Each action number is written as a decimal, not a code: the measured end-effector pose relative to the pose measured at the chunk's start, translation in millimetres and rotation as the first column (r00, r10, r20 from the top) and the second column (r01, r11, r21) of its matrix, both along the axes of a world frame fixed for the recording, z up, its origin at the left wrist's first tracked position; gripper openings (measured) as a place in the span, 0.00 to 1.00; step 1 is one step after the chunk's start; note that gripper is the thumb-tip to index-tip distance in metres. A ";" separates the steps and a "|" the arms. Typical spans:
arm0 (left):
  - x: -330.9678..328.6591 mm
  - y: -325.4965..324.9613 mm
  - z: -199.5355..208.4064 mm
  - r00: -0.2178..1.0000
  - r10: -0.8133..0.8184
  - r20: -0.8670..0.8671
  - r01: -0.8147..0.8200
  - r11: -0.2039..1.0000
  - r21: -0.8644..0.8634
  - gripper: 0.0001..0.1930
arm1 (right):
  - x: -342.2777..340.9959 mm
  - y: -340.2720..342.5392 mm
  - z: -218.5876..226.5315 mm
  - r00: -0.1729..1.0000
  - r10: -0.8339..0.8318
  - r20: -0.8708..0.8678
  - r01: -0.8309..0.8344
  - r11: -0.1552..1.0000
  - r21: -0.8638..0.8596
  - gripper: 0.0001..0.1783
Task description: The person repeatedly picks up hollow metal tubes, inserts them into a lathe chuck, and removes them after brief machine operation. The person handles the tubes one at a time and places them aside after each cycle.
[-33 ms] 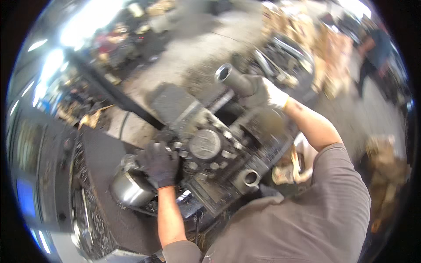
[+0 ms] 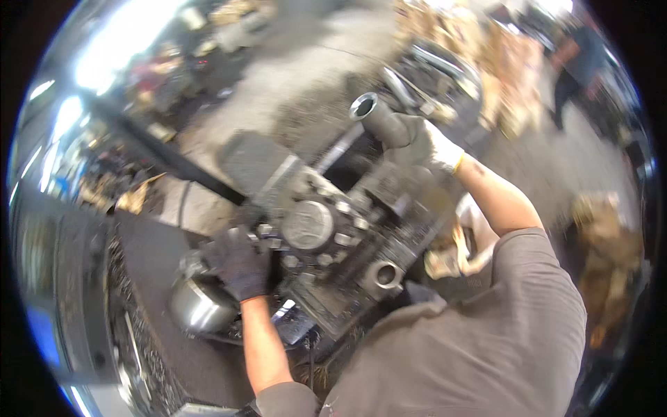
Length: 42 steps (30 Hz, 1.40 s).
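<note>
Above the machine block, a metal pipe is gripped by the right hand; the left hand is pressed flat, steadying it; careful alignment is judged necessary next.

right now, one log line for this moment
left hand: gloved, on dark machine block | right hand: gloved, gripping grey pipe | steel pot beside left hand

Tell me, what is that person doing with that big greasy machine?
A person in dark gloves is working at a heavy, dirty metal machine. The right hand grips a thick hollow metal tube that sticks up at the machine's far end. The left hand rests on the near side, beside a round metal hub ringed with bolts. A shiny metal pot sits just below that hand. Another person stands far off.
</note>
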State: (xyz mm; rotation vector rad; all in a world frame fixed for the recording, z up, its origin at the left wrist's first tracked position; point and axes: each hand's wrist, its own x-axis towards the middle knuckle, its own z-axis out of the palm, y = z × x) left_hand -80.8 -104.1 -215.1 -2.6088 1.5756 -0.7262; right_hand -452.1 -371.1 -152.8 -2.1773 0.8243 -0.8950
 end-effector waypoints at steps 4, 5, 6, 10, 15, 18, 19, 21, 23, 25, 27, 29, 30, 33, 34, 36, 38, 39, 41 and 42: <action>-7.4 1.1 3.4 0.987 0.009 0.159 -0.029 0.992 0.122 0.46 | -182.3 37.5 -147.9 0.888 -0.299 -0.349 0.458 0.634 0.623 0.25; -8.7 1.6 3.2 0.984 -0.015 0.176 -0.008 0.991 0.131 0.45 | -217.9 56.1 -195.0 0.820 -0.371 -0.436 0.573 0.557 0.602 0.28; -9.6 0.9 2.9 0.984 0.010 0.180 -0.036 0.989 0.141 0.45 | -250.2 69.7 -236.1 0.730 -0.395 -0.557 0.679 0.510 0.529 0.31; -7.8 -0.9 1.2 0.978 -0.004 0.209 -0.010 0.998 0.069 0.55 | -310.8 95.9 -327.1 0.468 -0.136 -0.873 0.829 0.411 0.380 0.40; -5.2 0.6 -1.2 0.983 -0.035 0.181 0.026 0.998 0.050 0.52 | -264.8 48.2 -220.1 0.577 -0.548 -0.606 0.724 0.686 0.070 0.25; -2.7 2.9 -2.6 0.992 -0.042 0.120 0.035 0.998 0.058 0.48 | -169.2 51.7 -116.7 0.981 -0.100 -0.168 0.131 0.973 0.188 0.25; -1.5 2.6 -2.8 0.995 -0.048 0.083 0.043 0.997 0.059 0.47 | -132.9 69.7 -90.1 0.987 0.158 0.004 -0.157 0.984 0.085 0.24; 0.8 2.8 -1.0 0.996 -0.051 0.069 0.049 0.998 0.028 0.43 | -66.6 111.9 -51.0 0.864 0.480 -0.150 -0.477 0.877 0.059 0.36; -0.4 6.9 3.5 0.993 -0.092 0.075 0.096 0.994 -0.053 0.40 | -6.6 148.5 -33.4 0.759 0.617 -0.209 -0.648 0.748 -0.145 0.46; -10.4 20.4 7.4 0.983 -0.175 0.047 0.181 0.965 -0.188 0.38 | 26.5 158.6 -24.8 0.675 0.607 -0.420 -0.700 0.707 -0.103 0.36; -28.6 46.4 6.1 0.967 -0.241 0.087 0.256 0.890 -0.378 0.35 | 39.8 158.0 -12.2 0.590 0.658 -0.468 -0.764 0.642 -0.061 0.26; -59.2 87.0 -7.8 0.966 -0.257 -0.026 0.205 0.823 -0.530 0.31 | 42.3 144.7 12.6 0.594 0.700 -0.396 -0.779 0.623 -0.067 0.16; -76.9 115.6 -19.2 0.949 -0.225 -0.222 0.069 0.832 -0.551 0.29 | 44.6 139.6 30.0 0.632 0.732 -0.256 -0.767 0.637 -0.072 0.19; -115.2 195.9 -79.2 0.788 -0.141 -0.600 -0.240 0.826 -0.510 0.20 | 69.1 91.1 93.1 0.524 0.851 -0.021 -0.852 0.524 -0.003 0.23; -125.8 225.1 -102.6 0.583 -0.157 -0.798 -0.412 0.789 -0.456 0.18 | 87.3 72.9 109.3 0.490 0.870 -0.042 -0.871 0.490 -0.013 0.24; -136.0 276.2 -145.9 0.102 -0.349 -0.931 -0.832 0.483 -0.272 0.16 | 131.3 44.9 119.8 0.494 0.716 -0.493 -0.845 0.530 -0.077 0.24; -144.9 319.8 -175.0 0.391 -0.287 -0.875 -0.828 0.305 -0.470 0.16 | 184.4 30.0 101.2 0.585 0.499 -0.640 -0.768 0.594 -0.239 0.25; -147.8 338.7 -182.3 0.444 -0.303 -0.843 -0.851 0.151 -0.503 0.18 | 208.4 21.1 88.3 0.589 0.397 -0.704 -0.734 0.627 -0.260 0.24; -146.8 368.5 -185.8 0.360 -0.657 -0.662 -0.910 -0.403 -0.095 0.20 | 248.5 10.3 51.8 0.555 0.249 -0.794 -0.713 0.633 -0.300 0.20; -147.9 379.0 -183.6 0.375 -0.604 -0.703 -0.913 -0.370 -0.170 0.21 | 263.9 5.2 31.3 0.516 0.157 -0.842 -0.705 0.636 -0.314 0.17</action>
